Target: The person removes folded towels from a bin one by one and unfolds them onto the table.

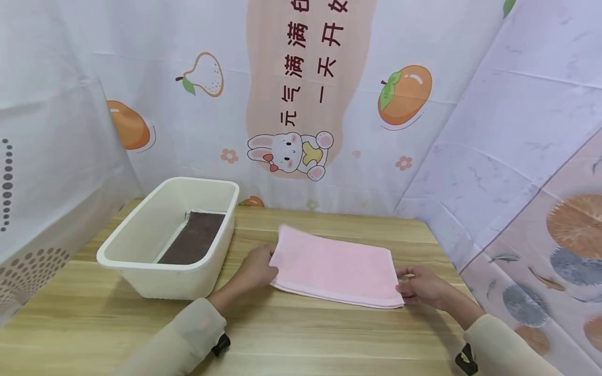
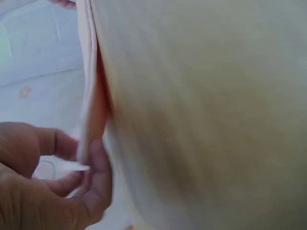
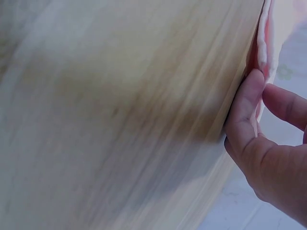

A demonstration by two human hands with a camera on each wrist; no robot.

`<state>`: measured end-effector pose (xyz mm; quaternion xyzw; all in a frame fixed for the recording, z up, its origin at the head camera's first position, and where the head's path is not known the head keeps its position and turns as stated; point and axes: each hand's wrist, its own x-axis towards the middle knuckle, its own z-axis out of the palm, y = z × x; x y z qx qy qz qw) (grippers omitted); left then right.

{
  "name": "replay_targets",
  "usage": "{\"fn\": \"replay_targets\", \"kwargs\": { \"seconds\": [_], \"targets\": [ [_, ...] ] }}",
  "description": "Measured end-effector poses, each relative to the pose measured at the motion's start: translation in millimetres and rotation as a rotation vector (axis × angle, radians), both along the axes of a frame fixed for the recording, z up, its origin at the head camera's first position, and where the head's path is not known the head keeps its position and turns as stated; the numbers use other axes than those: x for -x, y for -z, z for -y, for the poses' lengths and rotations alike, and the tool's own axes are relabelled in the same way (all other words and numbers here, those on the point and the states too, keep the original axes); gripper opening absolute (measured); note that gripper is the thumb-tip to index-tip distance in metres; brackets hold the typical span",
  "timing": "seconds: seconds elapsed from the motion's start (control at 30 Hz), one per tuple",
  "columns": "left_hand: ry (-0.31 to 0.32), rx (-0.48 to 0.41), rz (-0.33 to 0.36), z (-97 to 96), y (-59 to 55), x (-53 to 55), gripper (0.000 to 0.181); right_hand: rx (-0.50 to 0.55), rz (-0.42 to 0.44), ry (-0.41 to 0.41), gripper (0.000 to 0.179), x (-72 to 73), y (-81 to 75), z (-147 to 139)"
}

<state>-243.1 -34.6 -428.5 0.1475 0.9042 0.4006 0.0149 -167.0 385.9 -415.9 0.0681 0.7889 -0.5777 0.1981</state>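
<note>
A folded pink towel (image 1: 336, 269) lies over the wooden table in the head view, its left end lifted a little. At that end my left hand (image 1: 257, 269) pinches the edge; the left wrist view shows the towel's corner (image 2: 88, 129) between thumb and fingers. At the opposite end my right hand (image 1: 423, 287) holds the towel's right edge. In the right wrist view, the fingers (image 3: 244, 115) are under the layered edge (image 3: 269, 43) and the thumb is on the other side.
Left of the towel stands a white plastic basin (image 1: 169, 282) with a folded dark brown cloth (image 1: 193, 237) inside. The wooden table (image 1: 282, 344) extends in front. Printed curtains (image 1: 202, 130) hang along the back and both sides.
</note>
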Motion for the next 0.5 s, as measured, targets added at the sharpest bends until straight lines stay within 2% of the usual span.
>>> {"fn": "replay_targets", "kwargs": {
  "seconds": [0.17,0.23,0.37,0.5],
  "targets": [
    [-0.060,-0.068,0.193,6.9,2.1,-5.6,0.046,-0.011,0.001,-0.001,0.048,2.2,-0.4,-0.3],
    [-0.071,-0.093,0.225,7.3,0.7,-6.5,0.048,-0.015,0.004,-0.001,0.048,3.0,-0.6,0.0],
    [-0.075,-0.091,0.243,8.6,-2.3,-8.0,0.047,-0.031,0.008,0.009,0.047,3.8,-0.2,1.1],
    [-0.079,-0.017,0.166,9.8,-5.7,-6.6,0.038,-0.101,-0.012,0.031,0.045,5.1,-2.2,3.2]
  ]
}}
